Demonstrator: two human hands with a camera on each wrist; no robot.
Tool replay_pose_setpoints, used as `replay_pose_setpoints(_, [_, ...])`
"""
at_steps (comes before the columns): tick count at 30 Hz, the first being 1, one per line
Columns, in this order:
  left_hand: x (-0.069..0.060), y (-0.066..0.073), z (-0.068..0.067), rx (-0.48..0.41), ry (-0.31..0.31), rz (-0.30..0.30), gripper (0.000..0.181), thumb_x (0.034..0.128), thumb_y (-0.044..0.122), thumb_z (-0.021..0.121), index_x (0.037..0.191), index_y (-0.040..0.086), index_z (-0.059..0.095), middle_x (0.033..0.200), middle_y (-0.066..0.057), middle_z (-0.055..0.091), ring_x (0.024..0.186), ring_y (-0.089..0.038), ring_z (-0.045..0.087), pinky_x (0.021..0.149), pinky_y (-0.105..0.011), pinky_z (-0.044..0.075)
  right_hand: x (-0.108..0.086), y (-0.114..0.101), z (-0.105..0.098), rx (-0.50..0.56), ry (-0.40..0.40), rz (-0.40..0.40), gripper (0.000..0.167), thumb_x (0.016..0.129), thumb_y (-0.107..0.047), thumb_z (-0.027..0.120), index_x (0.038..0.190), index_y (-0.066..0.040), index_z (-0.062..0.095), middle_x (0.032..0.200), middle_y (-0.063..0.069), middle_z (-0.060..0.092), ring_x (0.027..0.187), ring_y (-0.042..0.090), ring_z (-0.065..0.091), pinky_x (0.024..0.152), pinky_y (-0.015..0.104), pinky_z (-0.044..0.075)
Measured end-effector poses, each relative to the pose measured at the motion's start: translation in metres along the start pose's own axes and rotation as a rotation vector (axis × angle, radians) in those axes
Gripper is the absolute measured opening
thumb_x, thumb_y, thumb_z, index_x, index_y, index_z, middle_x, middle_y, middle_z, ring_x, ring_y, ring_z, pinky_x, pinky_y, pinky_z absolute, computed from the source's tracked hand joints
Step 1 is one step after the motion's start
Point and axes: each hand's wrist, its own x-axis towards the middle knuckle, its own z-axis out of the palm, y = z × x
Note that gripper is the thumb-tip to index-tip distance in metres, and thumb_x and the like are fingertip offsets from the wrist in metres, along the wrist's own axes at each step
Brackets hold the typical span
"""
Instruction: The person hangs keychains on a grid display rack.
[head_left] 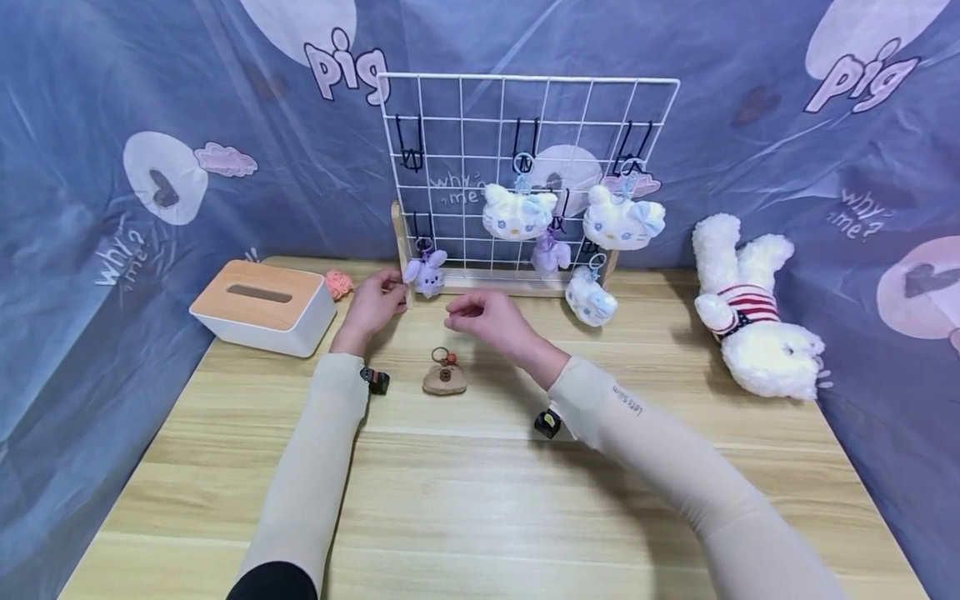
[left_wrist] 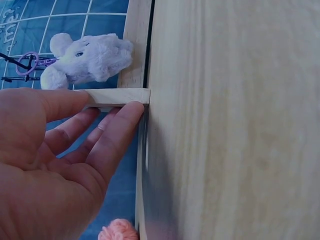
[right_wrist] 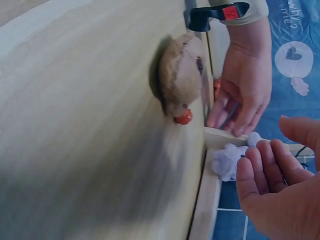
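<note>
At the left end of a white wire grid rack [head_left: 525, 77], my left hand [head_left: 372, 307] pinches the wooden foot [left_wrist: 117, 96] between thumb and fingers. Right beside it, a purple bunny plush keychain [head_left: 427, 273] hangs from a black hook. My right hand [head_left: 491, 325] hovers in front of the rack's base, fingers loosely bent and holding nothing. Below and between the hands, a brown plush keychain [head_left: 444, 381] with a ring and an orange-red bead lies on the table. White cat plush keychains [head_left: 517, 215] and another purple plush [head_left: 551, 254] are on the rack's right side.
A white tissue box with a wooden lid [head_left: 258, 304] stands at the left, a coral-pink item [head_left: 339, 284] behind it. A white stuffed animal in a striped shirt [head_left: 750, 308] lies at the right. Patterned blue cloth [head_left: 300, 192] closes off the back and sides.
</note>
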Motion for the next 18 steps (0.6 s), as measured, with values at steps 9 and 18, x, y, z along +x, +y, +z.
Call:
replay_pose_setpoints(9, [0.000,0.001,0.000,0.007,-0.008,0.000,0.040,0.1146,0.012,0.058,0.150,-0.006,0.059,0.132,-0.024,0.064,0.107,-0.028,0.071,0.097,-0.032,0.073,0.007,0.013,0.010,-0.103,-0.051,0.027,0.034,0.100,-0.015,0.084,0.130,0.000,0.078,0.117,0.012,0.082,0.104,0.020,0.075,0.098,0.031,0.067])
replay_pose_setpoints(18, [-0.001,0.001,-0.001,0.002,-0.009,-0.003,0.040,0.1152,0.012,0.057,0.150,-0.007,0.059,0.130,-0.023,0.063,0.111,-0.032,0.071,0.105,-0.039,0.072,0.014,0.021,0.017,-0.174,-0.119,0.055,0.034,0.098,-0.019,0.084,0.128,-0.004,0.080,0.114,0.008,0.082,0.100,0.017,0.072,0.090,0.024,0.060])
